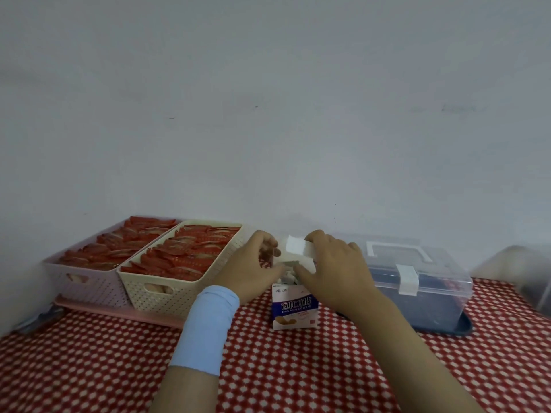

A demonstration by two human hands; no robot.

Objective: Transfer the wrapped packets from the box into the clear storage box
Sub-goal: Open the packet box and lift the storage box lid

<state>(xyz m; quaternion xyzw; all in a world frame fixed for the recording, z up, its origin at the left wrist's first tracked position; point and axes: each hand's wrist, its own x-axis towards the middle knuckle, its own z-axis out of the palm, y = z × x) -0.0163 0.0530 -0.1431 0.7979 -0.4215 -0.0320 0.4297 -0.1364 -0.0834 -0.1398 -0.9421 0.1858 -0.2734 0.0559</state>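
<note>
Hands work at the mouth of a small blue-and-white cardboard box standing upright on a tabletop covered in red cloth with white dots. The left hand, its wrist wrapped in a pale blue band, curls against the box's left side, apparently to steady it; its fingers are bent, but whether its grip closes on anything cannot be told. The right hand reaches over the top, its grip pinching a white flap and holding it back, likely to keep the opening clear. White wrapped packets show just inside the opening, between the two hands; none appears to have left the box yet.

Just right of the cardboard box, partly behind the right forearm, sits the clear plastic storage box with a white handle and white latch; its lid looks closed, so it will probably need opening before anything goes in. To the left, a pink perforated basket and a cream perforated basket stand side by side, both filled with red sachets.
</note>
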